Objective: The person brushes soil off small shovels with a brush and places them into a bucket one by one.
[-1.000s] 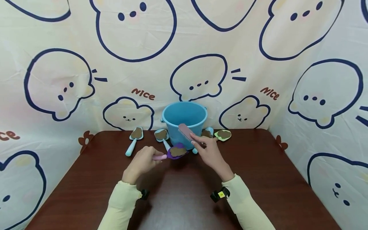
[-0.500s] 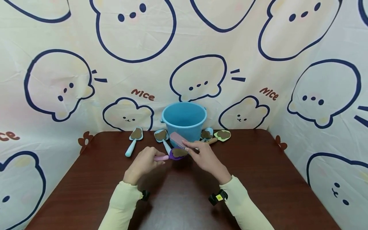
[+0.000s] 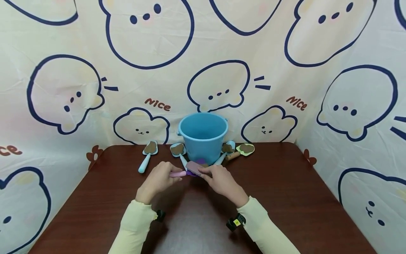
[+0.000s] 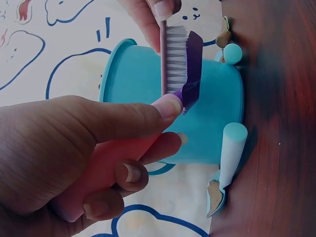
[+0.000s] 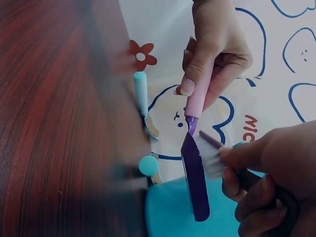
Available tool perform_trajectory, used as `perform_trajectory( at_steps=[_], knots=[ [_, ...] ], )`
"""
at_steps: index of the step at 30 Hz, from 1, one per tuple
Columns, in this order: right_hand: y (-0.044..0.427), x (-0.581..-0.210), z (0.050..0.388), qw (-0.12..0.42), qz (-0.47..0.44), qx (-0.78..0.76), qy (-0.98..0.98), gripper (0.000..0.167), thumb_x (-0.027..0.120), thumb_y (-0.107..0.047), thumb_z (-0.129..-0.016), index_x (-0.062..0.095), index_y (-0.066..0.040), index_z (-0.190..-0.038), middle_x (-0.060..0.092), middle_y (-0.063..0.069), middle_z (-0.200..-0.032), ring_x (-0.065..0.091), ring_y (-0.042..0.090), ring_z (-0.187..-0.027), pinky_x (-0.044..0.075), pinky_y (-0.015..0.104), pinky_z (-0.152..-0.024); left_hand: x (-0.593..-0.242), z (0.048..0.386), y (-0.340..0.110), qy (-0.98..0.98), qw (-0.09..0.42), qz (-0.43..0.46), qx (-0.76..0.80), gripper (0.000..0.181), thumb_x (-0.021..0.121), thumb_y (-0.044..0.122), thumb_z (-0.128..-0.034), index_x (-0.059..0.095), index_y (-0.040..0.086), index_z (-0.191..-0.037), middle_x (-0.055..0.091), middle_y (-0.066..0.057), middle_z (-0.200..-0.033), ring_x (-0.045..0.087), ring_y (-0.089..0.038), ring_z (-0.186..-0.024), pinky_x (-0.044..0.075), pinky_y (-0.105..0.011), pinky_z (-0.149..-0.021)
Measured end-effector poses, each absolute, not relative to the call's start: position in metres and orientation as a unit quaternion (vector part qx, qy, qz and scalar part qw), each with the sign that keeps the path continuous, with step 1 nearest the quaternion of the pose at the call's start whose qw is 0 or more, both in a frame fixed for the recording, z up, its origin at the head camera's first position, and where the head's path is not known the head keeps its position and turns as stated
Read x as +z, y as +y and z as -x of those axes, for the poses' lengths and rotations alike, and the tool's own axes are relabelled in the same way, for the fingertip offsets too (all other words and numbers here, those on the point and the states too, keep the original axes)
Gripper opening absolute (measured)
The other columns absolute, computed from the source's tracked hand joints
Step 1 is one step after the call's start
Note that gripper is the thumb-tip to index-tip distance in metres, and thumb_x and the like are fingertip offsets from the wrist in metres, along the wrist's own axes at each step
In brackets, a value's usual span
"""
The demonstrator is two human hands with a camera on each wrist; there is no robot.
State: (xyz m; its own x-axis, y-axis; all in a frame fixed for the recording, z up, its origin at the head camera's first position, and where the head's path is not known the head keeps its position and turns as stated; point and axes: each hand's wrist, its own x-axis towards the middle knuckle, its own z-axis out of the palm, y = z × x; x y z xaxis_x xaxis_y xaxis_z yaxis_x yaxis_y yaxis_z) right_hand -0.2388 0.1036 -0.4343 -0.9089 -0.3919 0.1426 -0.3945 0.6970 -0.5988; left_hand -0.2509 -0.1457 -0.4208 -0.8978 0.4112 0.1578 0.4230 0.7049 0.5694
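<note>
My left hand [image 3: 158, 180] grips the pink handle [image 3: 178, 174] of a small purple toy shovel [image 5: 195, 182], held above the table in front of a light blue bucket [image 3: 203, 150]. My right hand [image 3: 223, 181] holds a mauve-backed scrub brush [image 3: 194, 168] over the shovel's blade. In the left wrist view, the white bristles [image 4: 176, 59] meet the inner face of the purple blade [image 4: 194, 64]. A brown patch on that blade is mostly hidden by the brush in the head view.
Two blue shovels lie left of the bucket, the outer blue shovel [image 3: 145, 163] apart from it. To its right are another blue shovel [image 3: 221, 158] and a green shovel [image 3: 245, 149] with a tan handle. Their blades carry brown patches. A printed cloth [image 3: 219, 35] hangs behind the brown table [image 3: 203, 225].
My right hand has lowered the brush from in front of the bucket down onto the purple shovel's blade, drawing it left toward the handle. My left hand has barely moved.
</note>
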Motion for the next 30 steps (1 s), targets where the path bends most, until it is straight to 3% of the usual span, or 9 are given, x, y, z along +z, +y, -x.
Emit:
perform_trajectory(
  at_steps=[7, 13, 18, 26, 30],
  knots=[
    [0.1001, -0.4360, 0.2379, 0.029, -0.187, 0.295, -0.937, 0.035, 0.068, -0.022, -0.099, 0.069, -0.017, -0.133, 0.070, 0.007, -0.130, 0.071, 0.021, -0.108, 0.059, 0.044, -0.087, -0.4209, 0.2517, -0.1435, -0.922, -0.001, 0.232, -0.309, 0.020, 0.081, 0.017, -0.0873, 0.081, 0.009, -0.105, 0.079, -0.001, -0.091, 0.069, -0.007, -0.073, 0.060, -0.031, -0.072],
    [0.0982, -0.4365, 0.2370, 0.057, -0.160, 0.265, -0.949, 0.034, 0.069, -0.023, -0.098, 0.070, -0.019, -0.132, 0.072, 0.006, -0.125, 0.073, 0.020, -0.097, 0.060, 0.040, -0.071, -0.4211, 0.2519, -0.1419, -0.920, 0.003, 0.240, -0.310, 0.021, 0.080, 0.017, -0.0879, 0.081, 0.009, -0.107, 0.079, -0.003, -0.093, 0.070, -0.007, -0.074, 0.060, -0.029, -0.072],
    [0.0984, -0.4370, 0.2355, 0.066, -0.140, 0.263, -0.952, 0.033, 0.070, -0.022, -0.097, 0.071, -0.018, -0.130, 0.075, 0.007, -0.119, 0.071, 0.016, -0.081, 0.053, 0.032, -0.056, -0.4212, 0.2509, -0.1409, -0.918, 0.008, 0.249, -0.308, 0.020, 0.081, 0.016, -0.0875, 0.081, 0.009, -0.106, 0.079, -0.003, -0.093, 0.070, -0.007, -0.074, 0.059, -0.028, -0.071],
    [0.0991, -0.4340, 0.2359, 0.072, -0.116, 0.250, -0.959, 0.031, 0.070, -0.021, -0.097, 0.073, -0.016, -0.128, 0.075, 0.009, -0.115, 0.071, 0.019, -0.079, 0.056, 0.035, -0.057, -0.4218, 0.2504, -0.1401, -0.917, 0.013, 0.257, -0.305, 0.019, 0.081, 0.017, -0.0874, 0.082, 0.010, -0.105, 0.079, -0.001, -0.090, 0.066, -0.003, -0.068, 0.056, -0.024, -0.064],
    [0.1025, -0.4322, 0.2377, 0.083, -0.110, 0.246, -0.959, 0.021, 0.070, -0.019, -0.098, 0.077, -0.015, -0.117, 0.077, 0.009, -0.102, 0.071, 0.021, -0.076, 0.056, 0.038, -0.058, -0.4217, 0.2492, -0.1396, -0.917, 0.014, 0.260, -0.303, 0.017, 0.082, 0.017, -0.0867, 0.082, 0.010, -0.103, 0.079, 0.000, -0.088, 0.065, -0.002, -0.066, 0.054, -0.023, -0.062]
  ],
)
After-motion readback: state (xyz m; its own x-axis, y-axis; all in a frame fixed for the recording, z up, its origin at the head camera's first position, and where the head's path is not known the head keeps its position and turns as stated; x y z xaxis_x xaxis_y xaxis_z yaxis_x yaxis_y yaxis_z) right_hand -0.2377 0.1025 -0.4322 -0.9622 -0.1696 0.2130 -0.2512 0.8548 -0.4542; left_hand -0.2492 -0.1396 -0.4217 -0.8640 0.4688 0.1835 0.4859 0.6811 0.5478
